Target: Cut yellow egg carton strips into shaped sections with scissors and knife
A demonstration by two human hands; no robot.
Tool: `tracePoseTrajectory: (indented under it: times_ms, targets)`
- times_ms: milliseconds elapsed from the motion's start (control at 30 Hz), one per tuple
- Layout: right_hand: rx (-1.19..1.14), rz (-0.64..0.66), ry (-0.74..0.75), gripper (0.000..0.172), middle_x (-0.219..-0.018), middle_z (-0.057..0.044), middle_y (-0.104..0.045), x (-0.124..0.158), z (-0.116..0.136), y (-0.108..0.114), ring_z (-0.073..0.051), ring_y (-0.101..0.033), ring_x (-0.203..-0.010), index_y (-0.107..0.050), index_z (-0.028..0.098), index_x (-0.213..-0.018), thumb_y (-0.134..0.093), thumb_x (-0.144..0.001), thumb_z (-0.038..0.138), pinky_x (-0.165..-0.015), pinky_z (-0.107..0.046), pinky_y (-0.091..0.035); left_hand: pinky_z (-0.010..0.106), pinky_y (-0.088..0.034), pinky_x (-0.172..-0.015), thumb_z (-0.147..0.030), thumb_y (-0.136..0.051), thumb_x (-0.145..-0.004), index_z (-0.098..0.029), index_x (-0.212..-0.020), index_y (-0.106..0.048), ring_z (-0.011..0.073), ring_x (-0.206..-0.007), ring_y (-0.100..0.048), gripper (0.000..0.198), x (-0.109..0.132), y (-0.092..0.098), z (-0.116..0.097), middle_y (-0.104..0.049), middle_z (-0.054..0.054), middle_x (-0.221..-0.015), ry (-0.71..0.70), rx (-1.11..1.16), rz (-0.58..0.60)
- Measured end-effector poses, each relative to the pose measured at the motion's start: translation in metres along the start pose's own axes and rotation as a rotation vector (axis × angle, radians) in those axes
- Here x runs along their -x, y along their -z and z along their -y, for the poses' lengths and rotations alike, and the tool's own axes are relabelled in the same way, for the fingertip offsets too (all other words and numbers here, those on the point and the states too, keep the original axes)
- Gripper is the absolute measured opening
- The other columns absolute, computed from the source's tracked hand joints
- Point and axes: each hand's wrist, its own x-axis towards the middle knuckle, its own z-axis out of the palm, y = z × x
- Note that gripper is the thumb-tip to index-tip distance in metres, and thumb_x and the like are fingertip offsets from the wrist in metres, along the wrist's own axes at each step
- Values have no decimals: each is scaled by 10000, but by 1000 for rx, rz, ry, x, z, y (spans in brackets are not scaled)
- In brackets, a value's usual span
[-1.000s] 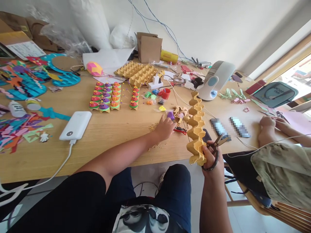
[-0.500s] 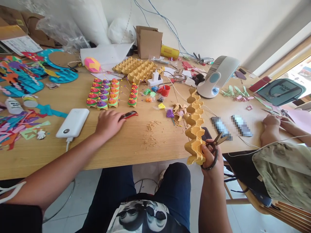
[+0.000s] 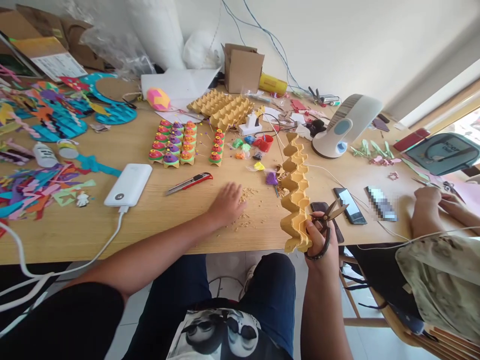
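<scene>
My left hand (image 3: 227,204) lies open on the table, its fingers stretched out at the edge of a scatter of small tan shavings (image 3: 250,195). To its upper left rests a red utility knife (image 3: 190,183) with its blade out. My right hand (image 3: 323,246) is closed around the lower end of a yellow egg tray strip (image 3: 294,192), which stands up over the table's front edge. The same hand also holds a pair of scissors (image 3: 330,216) with dark handles, the blades parted and pointing away to the upper right.
Rows of painted egg-cup pieces (image 3: 173,142) stand behind the knife, with uncut egg trays (image 3: 230,111) farther back. A power bank (image 3: 128,185) lies left, a white fan (image 3: 347,125) right. Phones (image 3: 350,206) lie beside my right hand. Another person's hands (image 3: 427,202) are at far right.
My left hand has let go of the utility knife, left it on the table and moved right to the shavings. My right hand keeps the strip and scissors. The view has shifted slightly.
</scene>
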Motion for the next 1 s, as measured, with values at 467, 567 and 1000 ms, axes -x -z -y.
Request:
tracePoseTrajectory:
  times_ms: [467,567,1000]
  targets:
    - [27,-30,27,462,-734,83,-491,-8,10,33,-98,-500,-624,-648,258,-1067,-894,-698,387,-604,-228,-437,620,-179,-1320,-789,-716,-801,-285,-1719,-197,440,-1644,-120,1169,66,25,61,-146,154,-1784,-464,62,8]
    - [-32,-69,22,489,-782,71,-538,-17,7,39,-109,-546,-672,-644,257,-1084,-905,-685,363,-629,-234,-452,613,-199,-1314,-818,-699,-790,-270,-1720,-190,446,-1634,-168,1193,88,12,65,-136,180,-1783,-371,-13,21]
    - [-67,-115,32,533,-864,56,-602,-17,10,42,-118,-583,-671,-609,259,-1082,-912,-667,403,-608,-253,-457,534,-196,-1338,-538,-520,-1045,-120,-1705,-160,361,-1663,-23,860,-83,-12,-95,-81,234,-1778,-300,286,-91]
